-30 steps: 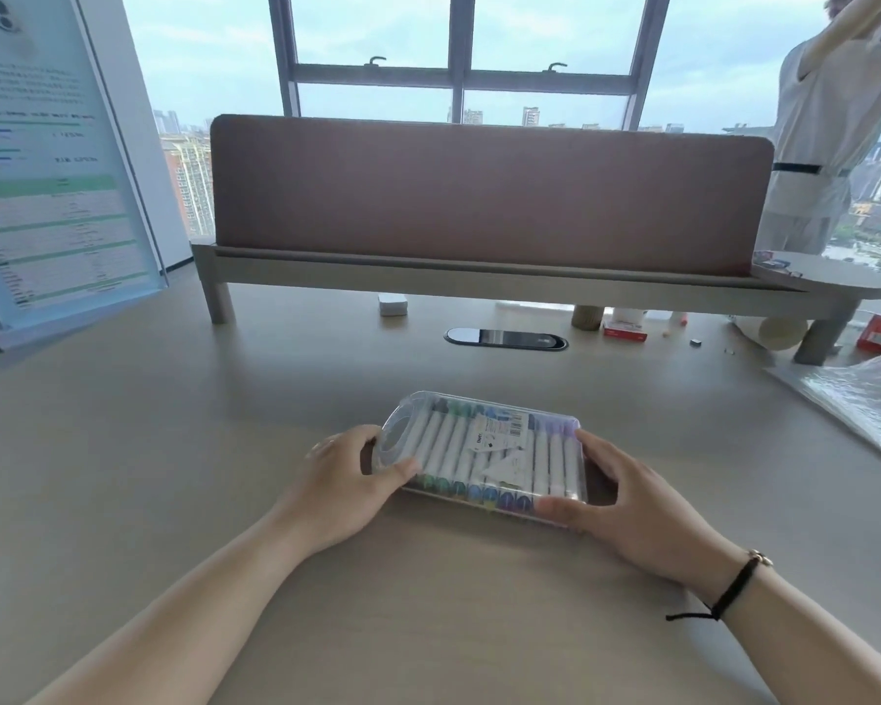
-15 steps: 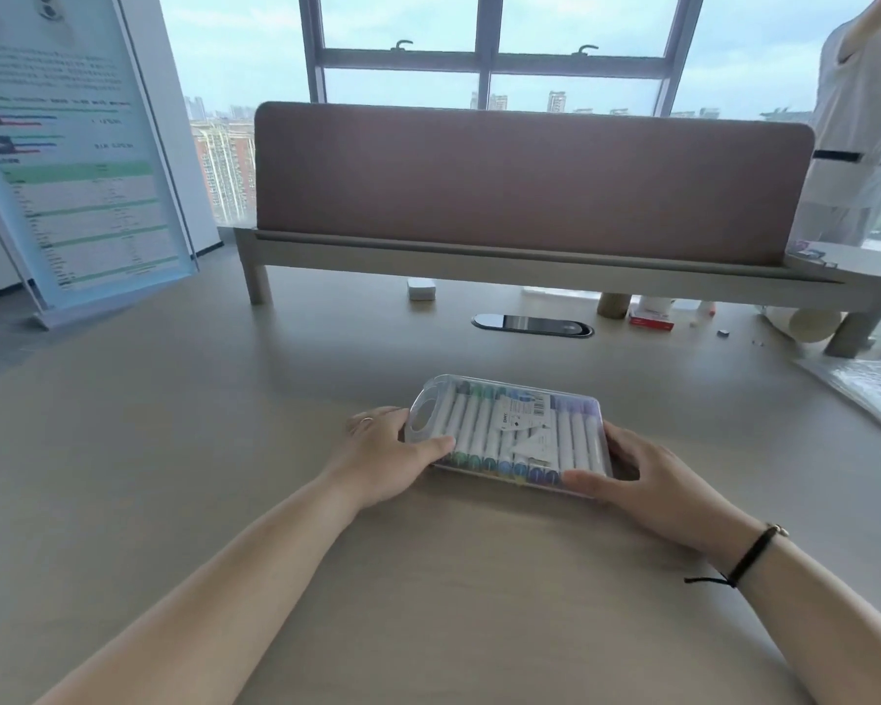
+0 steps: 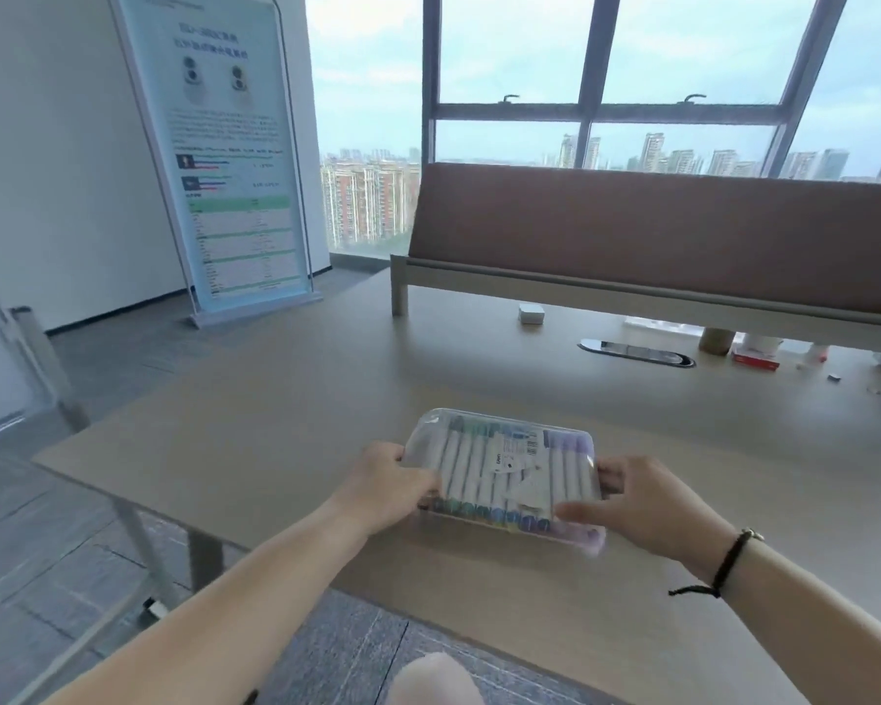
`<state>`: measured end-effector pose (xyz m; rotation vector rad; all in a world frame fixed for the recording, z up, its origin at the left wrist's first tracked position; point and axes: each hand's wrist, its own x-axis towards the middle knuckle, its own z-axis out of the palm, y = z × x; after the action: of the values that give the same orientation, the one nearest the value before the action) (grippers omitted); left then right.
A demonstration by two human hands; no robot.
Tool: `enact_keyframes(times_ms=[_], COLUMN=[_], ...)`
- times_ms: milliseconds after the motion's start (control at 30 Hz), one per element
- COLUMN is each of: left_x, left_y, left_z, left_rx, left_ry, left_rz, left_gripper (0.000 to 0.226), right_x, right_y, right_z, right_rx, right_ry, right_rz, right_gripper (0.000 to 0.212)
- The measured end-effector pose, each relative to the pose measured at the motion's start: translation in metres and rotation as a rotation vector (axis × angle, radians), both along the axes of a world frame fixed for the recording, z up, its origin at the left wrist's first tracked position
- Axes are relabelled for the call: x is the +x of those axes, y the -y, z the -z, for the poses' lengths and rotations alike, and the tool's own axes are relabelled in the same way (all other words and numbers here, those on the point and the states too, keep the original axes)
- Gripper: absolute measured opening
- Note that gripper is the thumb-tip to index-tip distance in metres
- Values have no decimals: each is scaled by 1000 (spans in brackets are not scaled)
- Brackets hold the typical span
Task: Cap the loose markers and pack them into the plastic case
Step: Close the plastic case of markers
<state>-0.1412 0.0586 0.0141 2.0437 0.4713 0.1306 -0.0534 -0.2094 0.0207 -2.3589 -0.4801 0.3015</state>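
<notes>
large windows fill the upper right of the frame, with city towers beyond the glass. a standing poster board occupies the upper left, on the grey floor. a brown divider panel runs across the right middle, mounted on a raised shelf over the far part of the table.

head view, lower centre: the plastic case is clear, lid closed, and sits low over the table near its front edge; whether its underside touches the surface cannot be told. inside, the markers lie side by side in one row, white barrels, with coloured caps showing at both the far and near ends. a white label with a barcode is on the lid, right of its middle.

left hand: at the case's left end, fingers curled round that short edge, gripping it. right hand: at the case's right end, thumb laid along the near right corner, fingers wrapped over the right edge, gripping it. a black cord bracelet is on the right wrist.

far table, right of centre: a dark oval cable port is set in the surface. a small white box stands beneath the shelf, to the left of the port. a red and white box lies to the right of the port, with small blurred items near it that cannot be identified.

bottom centre: a blurred knee shows below the table edge.
</notes>
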Motion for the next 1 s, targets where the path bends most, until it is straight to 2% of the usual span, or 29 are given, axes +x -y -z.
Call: enact_keyframes(times_ms=[67,200,367,533,767,900,1000], left_x=[-32,-106,-209,-304,-431,-502,-541], left_y=[-28,-93,-168,-223,-283,-311,-321], left_z=[-7,-21,-31,-28,-8,3,-2], left_rx=[58,238,318,399,430,485,536], left_ry=[36,122,249,290,289,254,243], left_rz=[-101,-264,-563,-824,-1200,-1343,-1446], left_gripper=[8,17,18,27,25,47,32], right_x=[-19,-57,-112,-177,-291,-358,-400], right_y=[-39,-130,-255,-370,-506,-563,-593], right_z=[-5,-21,-34,-29,-16,-11,-4], right_rx=[58,130,201,362,463,460,468], right_ry=[30,160,222,133,12,-2,-14], right_rz=[-6,-135,-331,-503,-768,-918,-1005], right_gripper=[31,42,54,70,73,72,72])
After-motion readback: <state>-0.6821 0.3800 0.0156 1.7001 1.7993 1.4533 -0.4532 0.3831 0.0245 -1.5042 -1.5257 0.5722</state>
